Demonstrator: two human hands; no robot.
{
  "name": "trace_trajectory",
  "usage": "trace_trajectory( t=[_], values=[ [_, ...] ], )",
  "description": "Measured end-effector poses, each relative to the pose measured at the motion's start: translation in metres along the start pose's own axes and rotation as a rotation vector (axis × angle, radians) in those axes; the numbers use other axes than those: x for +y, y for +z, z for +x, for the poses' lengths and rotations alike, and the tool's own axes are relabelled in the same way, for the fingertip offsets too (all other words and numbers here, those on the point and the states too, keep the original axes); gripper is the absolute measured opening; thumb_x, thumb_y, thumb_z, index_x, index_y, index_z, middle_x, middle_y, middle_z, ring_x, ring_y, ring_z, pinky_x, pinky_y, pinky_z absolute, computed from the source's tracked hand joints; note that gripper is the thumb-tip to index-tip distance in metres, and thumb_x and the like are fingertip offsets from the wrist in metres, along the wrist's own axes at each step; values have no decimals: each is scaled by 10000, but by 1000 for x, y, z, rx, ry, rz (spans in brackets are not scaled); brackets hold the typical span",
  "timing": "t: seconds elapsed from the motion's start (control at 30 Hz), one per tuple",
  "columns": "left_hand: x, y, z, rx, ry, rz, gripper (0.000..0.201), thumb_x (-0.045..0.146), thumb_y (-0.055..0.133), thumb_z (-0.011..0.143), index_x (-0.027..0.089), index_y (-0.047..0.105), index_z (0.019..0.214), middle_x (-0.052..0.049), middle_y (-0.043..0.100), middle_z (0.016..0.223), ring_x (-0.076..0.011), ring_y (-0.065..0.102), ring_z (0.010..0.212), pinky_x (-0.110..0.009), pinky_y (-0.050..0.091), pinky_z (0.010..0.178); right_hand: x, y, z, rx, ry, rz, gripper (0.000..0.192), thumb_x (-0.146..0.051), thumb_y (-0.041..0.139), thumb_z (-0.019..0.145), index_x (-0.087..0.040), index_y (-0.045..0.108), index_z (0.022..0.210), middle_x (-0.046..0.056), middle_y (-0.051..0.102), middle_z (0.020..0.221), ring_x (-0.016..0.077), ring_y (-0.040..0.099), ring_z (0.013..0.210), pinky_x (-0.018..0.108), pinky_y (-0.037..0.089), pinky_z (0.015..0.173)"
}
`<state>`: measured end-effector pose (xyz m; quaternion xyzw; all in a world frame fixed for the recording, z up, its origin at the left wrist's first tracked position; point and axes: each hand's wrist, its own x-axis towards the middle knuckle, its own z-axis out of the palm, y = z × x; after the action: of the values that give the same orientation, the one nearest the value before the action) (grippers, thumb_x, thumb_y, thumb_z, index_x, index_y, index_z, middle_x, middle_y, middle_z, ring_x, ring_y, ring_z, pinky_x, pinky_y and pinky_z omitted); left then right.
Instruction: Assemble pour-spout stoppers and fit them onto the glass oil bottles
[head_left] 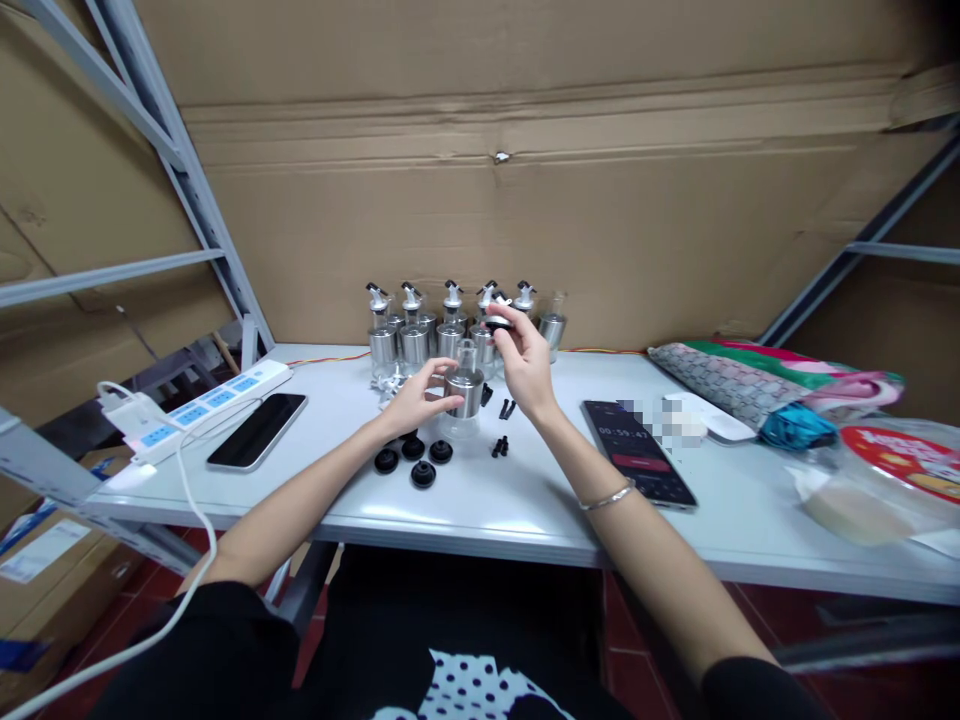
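My left hand [414, 402] is wrapped round a glass bottle [468, 392] with a metal sleeve and a bare neck, standing upright on the table. Up and to the right of that neck, my right hand [527, 368] pinches a silver-and-black pourer top [498, 322] between thumb and fingers, apart from the bottle. Several black rubber stoppers [423, 474] lie just in front of my left hand. Small black spout parts [500, 447] are scattered right of the bottle. Shiny silver pieces [384, 384] show partly behind my left hand.
Several sleeved bottles [382, 345] line the back, most with pourer tops. A power strip [202, 410] and a dark phone [259, 430] lie left. Rightward are a phone with a timer [637, 455], a patterned bag [720, 385] and a plastic tub [877, 490]. Cardboard [525, 220] walls the back.
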<state>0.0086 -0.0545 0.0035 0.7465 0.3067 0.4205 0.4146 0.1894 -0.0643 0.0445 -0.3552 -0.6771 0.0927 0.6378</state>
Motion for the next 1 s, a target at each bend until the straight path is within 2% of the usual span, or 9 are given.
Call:
trace_trajectory(
  t=[0.1, 0.27, 0.5, 0.67, 0.87, 1.0],
  values=[
    [-3, 1, -2, -52, 33, 66, 583, 300, 731, 689, 230, 463, 1201, -85, 571, 1143, -165, 618, 898, -271, 495, 772, -2, 3, -3, -60, -69, 48, 324, -272, 464, 883, -227, 555, 1191, 77, 601, 1221, 198, 580, 1112, 353, 496, 922],
    [-5, 0, -4, -74, 146, 243, 606, 306, 722, 702, 225, 445, 1235, -89, 589, 1143, -163, 622, 838, -301, 476, 814, -9, 3, -7, -141, -87, 76, 285, -261, 484, 872, -230, 609, 1125, 66, 626, 1212, 209, 576, 1143, 370, 479, 967],
    [-5, -2, -3, -85, 206, 355, 596, 362, 687, 739, 216, 425, 1254, -96, 579, 1168, -180, 616, 896, -300, 478, 821, -5, -1, -9, -117, -227, -78, 363, -154, 383, 866, -242, 645, 1101, 46, 672, 1131, 193, 595, 1113, 380, 465, 967],
    [-12, -2, -2, -66, 285, 423, 656, 394, 670, 752, 218, 352, 1298, -132, 525, 1251, -224, 601, 996, -372, 487, 851, 2, 0, -11, -102, -340, -156, 445, -93, 373, 800, -240, 632, 1130, 36, 682, 1101, 187, 612, 1072, 371, 482, 941],
    [-13, 4, -1, 34, 479, 375, 840, 385, 629, 805, 281, 90, 1441, -147, 439, 1345, -248, 537, 1144, -432, 448, 958, 2, 4, -15, -145, -383, -202, 591, -49, 363, 702, -246, 592, 1210, 15, 652, 1179, 177, 624, 1047, 335, 509, 904],
    [-3, 7, 0, 8, 422, 271, 854, 387, 629, 806, 301, 86, 1459, -115, 531, 1233, -235, 555, 1111, -362, 501, 880, 0, 7, -16, -137, -389, -195, 581, -47, 362, 694, -241, 610, 1182, 13, 678, 1121, 170, 639, 999, 330, 516, 888]
  ],
)
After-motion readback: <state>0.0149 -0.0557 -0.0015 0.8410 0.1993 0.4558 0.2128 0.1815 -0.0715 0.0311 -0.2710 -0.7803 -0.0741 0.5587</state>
